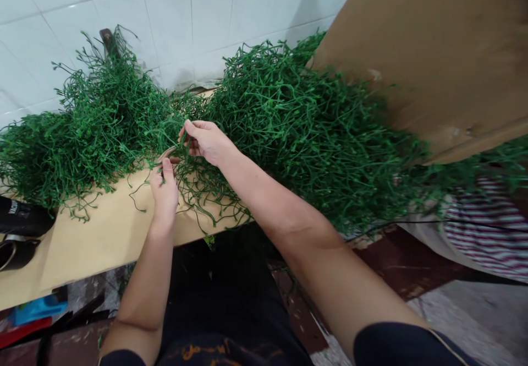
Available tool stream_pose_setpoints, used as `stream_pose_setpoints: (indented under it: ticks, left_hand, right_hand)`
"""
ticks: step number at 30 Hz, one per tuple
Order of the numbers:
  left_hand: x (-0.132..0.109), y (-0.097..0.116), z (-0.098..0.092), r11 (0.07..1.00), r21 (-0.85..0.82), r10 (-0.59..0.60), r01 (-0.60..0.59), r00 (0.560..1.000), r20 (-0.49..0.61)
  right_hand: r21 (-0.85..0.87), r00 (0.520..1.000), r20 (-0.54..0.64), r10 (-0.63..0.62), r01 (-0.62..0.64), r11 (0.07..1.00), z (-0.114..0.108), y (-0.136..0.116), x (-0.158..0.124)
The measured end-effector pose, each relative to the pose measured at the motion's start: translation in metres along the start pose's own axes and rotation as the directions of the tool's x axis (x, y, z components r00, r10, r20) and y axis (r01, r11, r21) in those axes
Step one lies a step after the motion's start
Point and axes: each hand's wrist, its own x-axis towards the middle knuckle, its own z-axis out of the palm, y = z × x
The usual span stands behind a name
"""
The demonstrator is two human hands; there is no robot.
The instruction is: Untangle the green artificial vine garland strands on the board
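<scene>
Two big heaps of thin green plastic-looking stems lie along the wall, a left heap (111,118) and a larger right heap (289,118). Between them, over a cardboard-covered surface (111,234), are both hands. My left hand (165,184) is closed, thumb up, around the lower end of a small green bunch (167,135). My right hand (206,141), just above and to the right, pinches green stems of the bunch between thumb and fingers. Loose stems (202,190) are scattered on the cardboard to the right of my left hand.
A large cardboard box (429,52) rises at the upper right. A black bottle (25,217) and a dark cup (16,251) stand at the left edge. Striped cloth (487,228) lies at the right. Blue (39,308) and red items are at the lower left.
</scene>
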Motion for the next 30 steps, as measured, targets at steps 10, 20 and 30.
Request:
stream_pose_setpoints:
  ticks: [10, 20, 30]
  left_hand:
    - [0.016, 0.004, 0.002, 0.893, -0.451, -0.034, -0.009, 0.996, -0.088]
    - [0.012, 0.008, -0.005, 0.839, -0.543, 0.013, -0.024, 1.000, -0.026]
    - [0.008, 0.003, -0.004, 0.825, -0.560, 0.014, 0.069, 0.990, 0.143]
  right_hand:
    - [-0.037, 0.967, 0.252, 0.030, -0.021, 0.999, 0.014, 0.020, -0.019]
    - [0.058, 0.990, 0.137, 0.021, -0.029, 0.998, 0.009, 0.023, -0.010]
    - [0.041, 0.990, 0.141, 0.012, -0.018, 0.999, 0.005, 0.008, -0.012]
